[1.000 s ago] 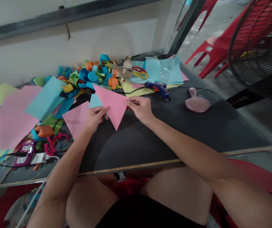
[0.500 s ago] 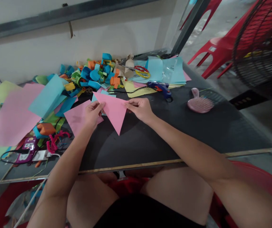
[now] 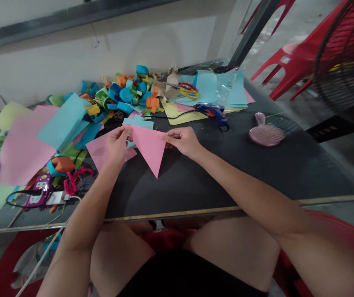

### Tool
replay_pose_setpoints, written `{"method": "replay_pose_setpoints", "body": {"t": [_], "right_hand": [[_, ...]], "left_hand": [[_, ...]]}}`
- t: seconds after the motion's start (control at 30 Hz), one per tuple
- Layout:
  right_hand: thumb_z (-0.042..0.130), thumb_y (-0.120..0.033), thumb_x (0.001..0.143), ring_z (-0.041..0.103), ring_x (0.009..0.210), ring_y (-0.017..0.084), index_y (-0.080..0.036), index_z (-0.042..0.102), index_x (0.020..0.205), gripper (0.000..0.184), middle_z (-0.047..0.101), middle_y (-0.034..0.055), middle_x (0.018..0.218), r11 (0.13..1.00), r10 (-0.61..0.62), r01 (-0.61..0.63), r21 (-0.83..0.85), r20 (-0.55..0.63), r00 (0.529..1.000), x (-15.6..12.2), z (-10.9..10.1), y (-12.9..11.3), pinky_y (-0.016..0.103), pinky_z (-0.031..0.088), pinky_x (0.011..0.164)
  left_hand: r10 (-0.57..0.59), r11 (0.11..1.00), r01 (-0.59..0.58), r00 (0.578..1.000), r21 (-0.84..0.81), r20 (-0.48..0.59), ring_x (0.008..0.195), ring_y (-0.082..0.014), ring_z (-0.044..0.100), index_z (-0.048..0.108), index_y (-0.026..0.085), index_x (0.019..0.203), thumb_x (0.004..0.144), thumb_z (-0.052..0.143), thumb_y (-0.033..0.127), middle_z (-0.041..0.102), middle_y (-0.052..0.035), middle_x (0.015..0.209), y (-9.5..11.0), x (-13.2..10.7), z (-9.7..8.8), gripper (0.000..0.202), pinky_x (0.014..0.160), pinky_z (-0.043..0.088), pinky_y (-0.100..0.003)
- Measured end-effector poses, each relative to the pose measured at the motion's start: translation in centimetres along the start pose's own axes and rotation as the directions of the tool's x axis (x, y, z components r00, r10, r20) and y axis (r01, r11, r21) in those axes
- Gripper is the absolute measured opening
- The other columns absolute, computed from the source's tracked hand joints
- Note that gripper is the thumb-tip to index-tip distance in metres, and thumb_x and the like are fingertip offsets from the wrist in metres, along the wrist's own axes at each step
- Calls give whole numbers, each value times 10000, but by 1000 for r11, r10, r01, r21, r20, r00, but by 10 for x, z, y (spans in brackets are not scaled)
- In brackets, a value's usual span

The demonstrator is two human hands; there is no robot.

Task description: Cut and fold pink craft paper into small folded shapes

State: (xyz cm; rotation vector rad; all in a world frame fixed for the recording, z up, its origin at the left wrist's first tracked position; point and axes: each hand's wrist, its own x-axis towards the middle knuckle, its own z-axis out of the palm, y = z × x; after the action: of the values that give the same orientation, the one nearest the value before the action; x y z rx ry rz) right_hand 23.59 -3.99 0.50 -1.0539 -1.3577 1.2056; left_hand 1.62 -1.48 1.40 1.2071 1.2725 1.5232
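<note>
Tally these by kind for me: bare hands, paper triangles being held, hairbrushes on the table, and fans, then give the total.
Hands: 2 (left hand, right hand)
Held pink paper triangle: 1
Hairbrush: 1
Fan: 1
Total: 5

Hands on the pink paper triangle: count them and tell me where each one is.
2. The left hand pinches the pink paper triangle near its upper left corner; the right hand pinches it near its upper right corner. No third hand shows.
</note>
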Motion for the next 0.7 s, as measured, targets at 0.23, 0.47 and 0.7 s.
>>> {"method": "replay_pose_setpoints", "body": {"t": [0.23, 0.47, 0.7], "right_hand": [[817, -529, 595, 619, 486, 127, -178, 733, 687, 372, 690, 26, 570, 1000, -1, 2, -21, 21, 1000, 0, 2, 0, 253, 512, 478], [813, -540, 594, 623, 501, 131, -182, 732, 679, 377, 695, 27, 584, 1000, -6, 6, -23, 21, 1000, 1, 0, 2, 252, 509, 483], [820, -546, 582, 620, 501, 133, -180, 729, 680, 389, 687, 26, 569, 1000, 2, -2, -19, 27, 1000, 1, -1, 2, 250, 502, 482]], "left_hand": [[-28, 1000, 26, 996, -17, -83, 433, -54, 458, 657, 191, 646, 767, 675, 359, 512, 39, 516, -1, 3, -3, 208, 409, 284, -199], [4, 998, -10, 995, -58, -97, 441, -56, 454, 749, 190, 749, 745, 650, 320, 548, 30, 511, 0, 2, -2, 163, 423, 296, -199], [6, 997, -17, 991, -79, -132, 458, -48, 456, 744, 215, 811, 747, 721, 355, 618, 27, 600, 5, 2, -1, 155, 443, 324, -207]]}}
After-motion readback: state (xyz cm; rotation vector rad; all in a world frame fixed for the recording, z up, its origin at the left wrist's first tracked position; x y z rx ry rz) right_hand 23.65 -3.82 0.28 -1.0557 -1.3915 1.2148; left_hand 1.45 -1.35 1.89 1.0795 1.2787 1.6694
